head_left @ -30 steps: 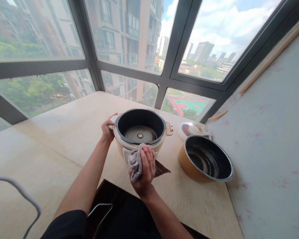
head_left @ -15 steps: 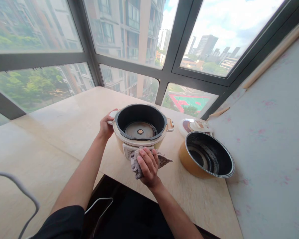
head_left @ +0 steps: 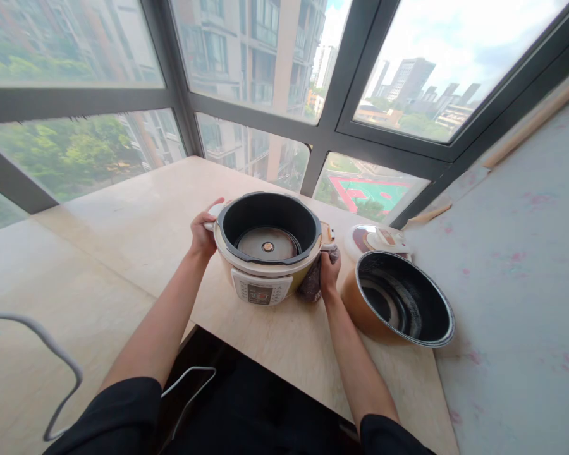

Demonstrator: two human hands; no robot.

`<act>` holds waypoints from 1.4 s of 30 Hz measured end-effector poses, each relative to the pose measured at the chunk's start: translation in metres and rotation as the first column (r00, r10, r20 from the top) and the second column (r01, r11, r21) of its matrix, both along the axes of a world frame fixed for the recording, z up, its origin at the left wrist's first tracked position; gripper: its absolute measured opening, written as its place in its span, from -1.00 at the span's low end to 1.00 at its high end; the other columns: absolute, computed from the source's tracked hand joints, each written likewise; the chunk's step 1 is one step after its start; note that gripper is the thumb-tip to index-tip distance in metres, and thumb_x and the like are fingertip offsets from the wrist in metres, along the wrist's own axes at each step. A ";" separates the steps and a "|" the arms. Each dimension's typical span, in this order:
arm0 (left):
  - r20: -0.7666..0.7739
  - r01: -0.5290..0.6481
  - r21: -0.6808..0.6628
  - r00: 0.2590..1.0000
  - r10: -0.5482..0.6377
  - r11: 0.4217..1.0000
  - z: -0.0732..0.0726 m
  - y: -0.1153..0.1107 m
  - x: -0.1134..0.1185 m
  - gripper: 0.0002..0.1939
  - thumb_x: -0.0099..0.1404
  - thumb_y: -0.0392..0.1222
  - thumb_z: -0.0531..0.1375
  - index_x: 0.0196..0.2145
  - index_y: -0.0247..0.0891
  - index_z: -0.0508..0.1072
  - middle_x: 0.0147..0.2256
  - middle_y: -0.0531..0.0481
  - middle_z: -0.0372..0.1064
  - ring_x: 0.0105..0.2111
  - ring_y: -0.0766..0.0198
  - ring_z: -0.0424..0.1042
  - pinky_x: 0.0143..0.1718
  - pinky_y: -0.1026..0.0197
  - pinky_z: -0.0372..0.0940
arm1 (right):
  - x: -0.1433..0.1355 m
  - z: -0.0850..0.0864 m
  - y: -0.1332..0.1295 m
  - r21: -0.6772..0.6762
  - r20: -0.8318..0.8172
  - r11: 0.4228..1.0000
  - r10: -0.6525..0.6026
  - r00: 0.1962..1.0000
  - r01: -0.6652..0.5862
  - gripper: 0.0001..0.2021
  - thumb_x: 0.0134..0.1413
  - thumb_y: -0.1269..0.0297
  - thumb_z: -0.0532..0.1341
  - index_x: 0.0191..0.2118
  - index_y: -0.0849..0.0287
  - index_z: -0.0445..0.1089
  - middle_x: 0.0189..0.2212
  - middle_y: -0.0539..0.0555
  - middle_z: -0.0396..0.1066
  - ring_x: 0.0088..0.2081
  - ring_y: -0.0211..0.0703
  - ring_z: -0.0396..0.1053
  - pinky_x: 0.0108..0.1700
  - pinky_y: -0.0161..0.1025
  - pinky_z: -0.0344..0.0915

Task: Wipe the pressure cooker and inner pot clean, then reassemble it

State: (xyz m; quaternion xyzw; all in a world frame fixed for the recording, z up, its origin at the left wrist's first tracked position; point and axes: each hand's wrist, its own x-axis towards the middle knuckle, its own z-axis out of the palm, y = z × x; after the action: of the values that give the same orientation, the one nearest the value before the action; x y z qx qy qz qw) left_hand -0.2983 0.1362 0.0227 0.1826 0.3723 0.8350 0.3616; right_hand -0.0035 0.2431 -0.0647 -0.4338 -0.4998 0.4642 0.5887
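Observation:
In front of me stands an electric pressure cooker, cream-coloured with a control panel facing me. Its black well is uncovered, with a metal heating plate at the bottom. My left hand is closed around the white handle on the cooker's left side. Against the right side, just under the right handle, my right hand grips a grey-brown cloth. Part of the cloth hangs down along the cooker's wall. Some fingers of the right hand are hidden behind the cloth.
Right of the cooker, a tan inner pot with a dark interior rests tilted. Behind it lies the cooker's lid. A white cord curves over the left side of the marble-look counter. Windows and a papered wall enclose the counter.
My right hand has moved with the cloth from the cooker's front panel to its right side, beneath the handle. The panel now shows. My left hand stays on the left handle.

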 end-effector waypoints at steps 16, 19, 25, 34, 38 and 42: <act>0.049 0.031 0.003 0.998 -0.031 1.000 0.005 0.015 -0.007 -0.69 -0.02 -0.26 0.18 -0.25 -0.31 0.51 -0.05 -0.23 0.55 0.02 -0.12 0.53 0.08 -0.08 0.41 | -0.004 0.006 -0.066 -0.182 -0.213 0.977 -0.148 0.966 0.109 -0.73 -0.10 0.20 0.26 -0.22 0.16 0.43 -0.26 0.00 0.50 -0.21 -0.13 0.43 -0.11 -0.19 0.41; 0.032 0.042 -0.027 0.999 -0.041 0.999 0.007 0.019 -0.007 -0.72 0.01 -0.24 0.17 -0.27 -0.28 0.51 -0.05 -0.22 0.56 0.00 -0.11 0.54 0.06 -0.09 0.43 | -0.012 0.030 -0.088 -0.086 -0.240 0.977 -0.208 0.948 0.193 -0.62 -0.01 0.17 0.31 -0.05 0.21 0.43 -0.11 0.09 0.52 -0.09 -0.08 0.46 0.04 -0.10 0.39; 0.006 0.030 -0.042 1.000 -0.030 0.999 0.005 0.021 -0.008 -0.70 -0.04 -0.22 0.19 -0.29 -0.26 0.54 -0.09 -0.16 0.59 -0.01 -0.11 0.54 0.04 -0.10 0.44 | -0.029 0.043 -0.117 0.046 -0.099 0.945 -0.320 0.942 0.325 -0.57 0.16 0.12 0.26 0.09 0.23 0.35 0.07 0.24 0.44 0.06 0.02 0.45 0.19 0.05 0.33; 0.029 0.069 0.010 0.997 -0.069 0.998 -0.001 0.020 -0.010 -0.51 -0.15 -0.23 0.15 -0.20 -0.40 0.55 -0.14 -0.27 0.58 0.02 -0.20 0.50 0.11 -0.17 0.37 | -0.026 -0.005 -0.163 0.542 0.202 0.837 -0.215 0.955 0.074 -0.43 0.25 0.19 0.23 0.32 0.19 0.17 0.25 0.38 0.30 0.29 0.21 0.28 0.24 0.29 0.29; 0.040 0.092 0.004 0.995 -0.092 0.996 -0.001 0.018 -0.010 -0.46 -0.16 -0.24 0.12 -0.16 -0.38 0.53 -0.12 -0.22 0.57 0.00 -0.17 0.51 0.07 -0.15 0.38 | -0.002 -0.001 -0.165 0.541 0.293 0.838 -0.111 0.950 -0.069 -0.48 0.24 0.25 0.25 0.28 0.15 0.26 0.18 0.32 0.42 0.19 0.15 0.42 0.15 0.16 0.43; 0.052 0.120 -0.014 0.992 -0.119 0.993 0.000 0.017 -0.009 -0.40 -0.15 -0.23 0.10 -0.09 -0.36 0.51 -0.15 -0.16 0.58 -0.08 -0.08 0.53 -0.03 -0.07 0.43 | 0.022 0.009 -0.162 0.522 0.388 0.846 -0.123 0.913 -0.108 -0.54 0.20 0.25 0.28 0.21 0.18 0.36 0.01 0.26 0.55 -0.01 0.07 0.56 -0.01 -0.01 0.55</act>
State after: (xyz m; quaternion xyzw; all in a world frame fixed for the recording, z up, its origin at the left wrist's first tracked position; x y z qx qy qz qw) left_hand -0.3074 0.1528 0.0230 0.1800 0.3587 0.8130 0.4220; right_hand 0.0188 0.0809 -0.0558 -0.3424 -0.7181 0.2043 0.5704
